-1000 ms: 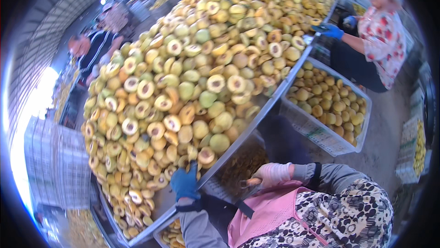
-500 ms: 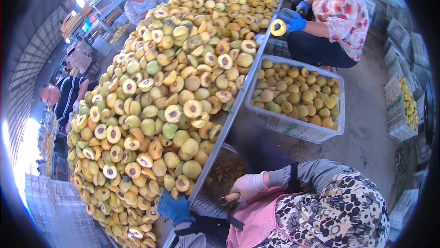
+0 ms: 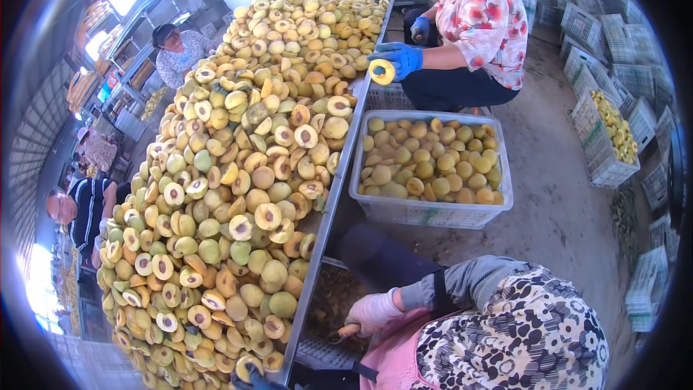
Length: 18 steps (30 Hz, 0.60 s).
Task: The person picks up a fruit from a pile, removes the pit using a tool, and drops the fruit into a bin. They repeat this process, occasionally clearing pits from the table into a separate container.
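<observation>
A large heap of halved yellow peaches (image 3: 216,231) covers the metal-edged table (image 3: 317,246). At the lower edge, my left hand (image 3: 257,381) in a blue glove is mostly cut off by the picture. Its fingers appear closed around a peach half (image 3: 247,367) at the heap's near corner. My right hand (image 3: 375,313), in a pale pink glove, grips a wooden-handled tool (image 3: 349,330); I cannot make out its working end. Beneath that hand, beside the table edge, a crate (image 3: 325,354) holds brownish scraps.
A translucent tub (image 3: 433,211) of yellow peaches stands on the floor beyond my right arm. Behind it sits a co-worker (image 3: 482,29), a blue glove holding a ring-like peach half (image 3: 382,71). Others work along the table's left. Stacked crates (image 3: 603,137) line the right.
My left hand has drawn back from the heap toward the lower edge and now has a peach half. The right hand keeps its tool. My view has shifted, moving the scene leftward.
</observation>
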Motion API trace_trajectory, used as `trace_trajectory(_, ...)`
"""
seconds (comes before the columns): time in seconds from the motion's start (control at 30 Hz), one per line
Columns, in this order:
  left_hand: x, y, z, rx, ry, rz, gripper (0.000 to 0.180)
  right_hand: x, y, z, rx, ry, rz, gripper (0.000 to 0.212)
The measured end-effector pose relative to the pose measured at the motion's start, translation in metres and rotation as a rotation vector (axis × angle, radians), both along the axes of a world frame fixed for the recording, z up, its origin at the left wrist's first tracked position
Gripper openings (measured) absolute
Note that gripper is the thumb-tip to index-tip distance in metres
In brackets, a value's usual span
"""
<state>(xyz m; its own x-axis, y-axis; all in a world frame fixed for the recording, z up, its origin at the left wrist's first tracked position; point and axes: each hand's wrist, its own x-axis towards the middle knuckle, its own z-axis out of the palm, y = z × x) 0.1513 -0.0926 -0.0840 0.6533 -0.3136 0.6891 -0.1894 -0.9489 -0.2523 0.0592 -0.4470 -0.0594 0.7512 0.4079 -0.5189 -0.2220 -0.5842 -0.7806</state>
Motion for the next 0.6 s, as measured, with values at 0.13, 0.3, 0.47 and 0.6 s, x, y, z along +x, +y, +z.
trace_trajectory(0.13,-0.006,0.009,0.032,-2.138,0.389,-0.534,0.034,-0.001,0.005,0.006,0.114,-0.22,0.027,0.025)
trace_trajectory(0.3,-0.01,-0.032,0.011,-1.69,0.562,-0.494,0.033,0.016,0.003,0.013,0.074,-0.445,-0.01,0.037)
trace_trajectory(0.47,-0.047,-0.113,0.091,-2.471,0.578,-0.798,0.08,0.031,0.03,0.058,0.078,-0.567,-0.007,0.045)
trace_trajectory(0.6,-0.067,-0.11,0.104,-1.167,0.44,-0.5,0.052,0.03,0.056,0.073,-0.02,-0.663,0.078,0.049)
